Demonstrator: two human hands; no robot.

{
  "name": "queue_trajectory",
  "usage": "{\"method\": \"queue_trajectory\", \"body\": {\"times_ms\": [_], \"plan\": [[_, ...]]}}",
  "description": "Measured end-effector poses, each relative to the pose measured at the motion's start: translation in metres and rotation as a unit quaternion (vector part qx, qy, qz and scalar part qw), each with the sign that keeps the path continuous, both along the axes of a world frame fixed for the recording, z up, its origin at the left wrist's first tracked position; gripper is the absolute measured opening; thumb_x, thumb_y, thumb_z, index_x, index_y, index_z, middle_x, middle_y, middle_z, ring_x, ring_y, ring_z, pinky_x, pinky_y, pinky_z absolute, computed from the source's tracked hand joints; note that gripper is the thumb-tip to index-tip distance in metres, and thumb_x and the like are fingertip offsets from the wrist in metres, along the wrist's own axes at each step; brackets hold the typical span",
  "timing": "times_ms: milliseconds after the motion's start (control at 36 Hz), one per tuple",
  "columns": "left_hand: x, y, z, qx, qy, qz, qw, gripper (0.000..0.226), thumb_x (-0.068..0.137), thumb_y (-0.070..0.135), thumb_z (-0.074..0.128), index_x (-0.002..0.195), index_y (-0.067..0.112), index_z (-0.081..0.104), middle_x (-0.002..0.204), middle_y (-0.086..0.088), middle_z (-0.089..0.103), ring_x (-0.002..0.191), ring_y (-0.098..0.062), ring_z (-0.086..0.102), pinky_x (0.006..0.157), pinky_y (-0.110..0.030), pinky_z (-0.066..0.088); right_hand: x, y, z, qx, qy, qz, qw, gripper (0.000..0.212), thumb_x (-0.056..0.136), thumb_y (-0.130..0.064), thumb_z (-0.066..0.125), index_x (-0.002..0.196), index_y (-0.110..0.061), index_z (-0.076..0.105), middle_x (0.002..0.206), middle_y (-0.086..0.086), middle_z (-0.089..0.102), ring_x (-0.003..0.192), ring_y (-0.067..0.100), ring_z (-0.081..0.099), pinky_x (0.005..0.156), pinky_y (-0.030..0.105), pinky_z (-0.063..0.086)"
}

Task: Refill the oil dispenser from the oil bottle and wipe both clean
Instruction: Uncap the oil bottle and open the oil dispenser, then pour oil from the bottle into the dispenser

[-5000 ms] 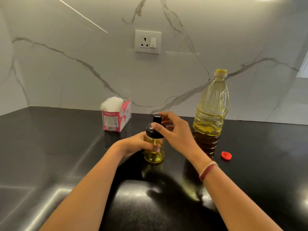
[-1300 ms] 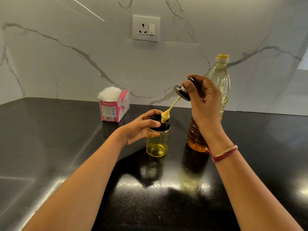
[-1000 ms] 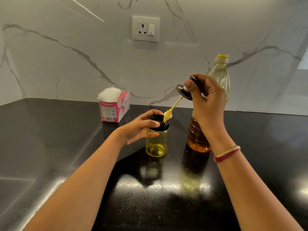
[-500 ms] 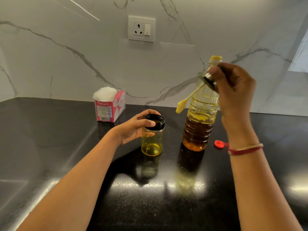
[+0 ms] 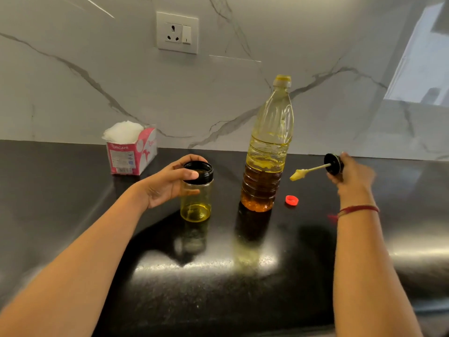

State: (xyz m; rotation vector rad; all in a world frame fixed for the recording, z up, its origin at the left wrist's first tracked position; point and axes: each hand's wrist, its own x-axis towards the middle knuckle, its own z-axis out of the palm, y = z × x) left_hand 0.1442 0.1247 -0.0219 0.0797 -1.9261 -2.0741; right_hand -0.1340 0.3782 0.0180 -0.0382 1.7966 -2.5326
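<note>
One black counter [image 5: 73,203], marble wall [image 5: 97,93], left fingers [image 5: 190,175] gripping dispenser [image 5: 195,203], right fingers [image 5: 347,167] pinching lid [image 5: 332,164].

Right hand [image 5: 349,173] carries the dispenser's brush lid [image 5: 334,164] rightward, past the oil bottle [image 5: 267,152], lower toward the table [image 5: 73,203].

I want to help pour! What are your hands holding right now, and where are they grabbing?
The left hand grips the oil dispenser round its top, by the black rim; the right hand holds the brush lid by its black cap.
</note>
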Motion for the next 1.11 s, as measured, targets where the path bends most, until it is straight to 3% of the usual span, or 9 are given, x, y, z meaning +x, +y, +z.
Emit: {"method": "queue_trajectory", "body": {"times_ms": [167, 389, 500, 583, 722, 833, 944, 1028, 1111], "plan": [[0.0, 0.0, 0.001, -0.003, -0.005, 0.005, 1.0, 0.073, 0.037, 0.042, 0.098, 0.103, 0.029, 0.071, 0.119, -0.007, 0.067, 0.107, -0.024, 0.068, 0.085, -0.037, 0.058, -0.014, -0.012, -0.028, 0.088, -0.054, -0.014, 0.995, 0.036, 0.091, -0.02, 0.064, 0.118, 0.001, 0.054, 0.118, 0.021, 0.059, 0.091, 0.026, 0.063, 0.066, 0.032, 0.055], [0.0, 0.0, 0.001, 0.002, -0.009, 0.008, 1.0, 0.052, 0.052, 0.028, 0.082, 0.103, 0.03, 0.071, 0.122, -0.008, 0.064, 0.106, -0.022, 0.068, 0.084, -0.037, 0.058, -0.016, -0.017, -0.042, 0.177, -0.056, -0.022, 0.982, 0.03, 0.092, -0.019, 0.061, 0.114, 0.001, 0.056, 0.096, 0.014, 0.053, 0.06, 0.019, 0.055, 0.064, 0.034, 0.056], [0.0, 0.001, 0.002, 0.002, -0.009, 0.008, 1.0, 0.052, 0.052, 0.028, 0.082, 0.103, 0.03, 0.07, 0.123, -0.009, 0.063, 0.106, -0.022, 0.067, 0.084, -0.037, 0.058, -0.016, -0.02, -0.049, 0.219, -0.046, -0.037, 0.974, 0.031, 0.093, -0.021, 0.059, 0.114, 0.002, 0.058, 0.083, 0.009, 0.051, 0.059, 0.018, 0.054, 0.073, 0.04, 0.059], [0.0, 0.0, 0.001, -0.003, -0.01, 0.009, 1.0, 0.064, 0.045, 0.031, 0.091, 0.105, 0.028, 0.069, 0.123, -0.01, 0.063, 0.108, -0.023, 0.067, 0.085, -0.038, 0.058, -0.016, -0.02, -0.051, 0.255, -0.027, -0.056, 0.965, 0.033, 0.093, -0.024, 0.058, 0.114, 0.0, 0.059, 0.098, 0.014, 0.058, 0.071, 0.021, 0.058, 0.077, 0.038, 0.057], [0.0, 0.0, 0.001, -0.002, -0.009, 0.006, 1.0, 0.073, 0.038, 0.037, 0.097, 0.105, 0.028, 0.069, 0.12, -0.007, 0.066, 0.108, -0.023, 0.067, 0.086, -0.038, 0.058, -0.018, -0.018, -0.052, 0.292, -0.005, -0.066, 0.954, 0.028, 0.09, -0.02, 0.059, 0.109, 0.001, 0.061, 0.091, 0.011, 0.054, 0.06, 0.015, 0.049, 0.048, 0.025, 0.037], [0.001, 0.001, 0.002, -0.001, -0.009, 0.007, 1.0, 0.076, 0.035, 0.042, 0.098, 0.105, 0.028, 0.07, 0.118, -0.005, 0.068, 0.108, -0.023, 0.068, 0.086, -0.038, 0.058, -0.021, -0.016, -0.051, 0.305, -0.008, -0.071, 0.95, 0.017, 0.089, -0.013, 0.056, 0.1, 0.0, 0.06, 0.087, 0.01, 0.053, 0.058, 0.014, 0.046, 0.048, 0.025, 0.034], [0.0, 0.002, 0.002, 0.001, -0.01, 0.008, 1.0, 0.078, 0.034, 0.042, 0.098, 0.105, 0.027, 0.069, 0.12, -0.007, 0.066, 0.106, -0.023, 0.068, 0.081, -0.035, 0.06, -0.02, -0.015, -0.048, 0.354, 0.008, -0.095, 0.93, 0.025, 0.088, -0.015, 0.053, 0.104, 0.003, 0.062, 0.112, 0.018, 0.058, 0.09, 0.03, 0.057, 0.075, 0.035, 0.047], [0.0, 0.002, 0.003, 0.003, -0.011, 0.011, 1.0, 0.081, 0.033, 0.042, 0.098, 0.106, 0.027, 0.068, 0.122, -0.008, 0.064, 0.106, -0.023, 0.068, 0.081, -0.035, 0.06, -0.014, -0.014, -0.041, 0.385, 0.094, -0.119, 0.911, 0.027, 0.092, -0.024, 0.055, 0.11, -0.007, 0.066, 0.131, 0.019, 0.046, 0.119, 0.037, 0.042, 0.088, 0.037, 0.039], [0.001, 0.003, 0.003, 0.002, -0.01, 0.01, 1.0, 0.081, 0.033, 0.042, 0.098, 0.106, 0.026, 0.067, 0.122, -0.008, 0.064, 0.106, -0.023, 0.068, 0.081, -0.035, 0.06, -0.007, -0.012, -0.022, 0.387, 0.235, 0.032, 0.891, 0.032, 0.086, -0.028, 0.067, 0.116, -0.018, 0.064, 0.135, 0.011, 0.048, 0.124, 0.031, 0.045, 0.101, 0.042, 0.04]]}}
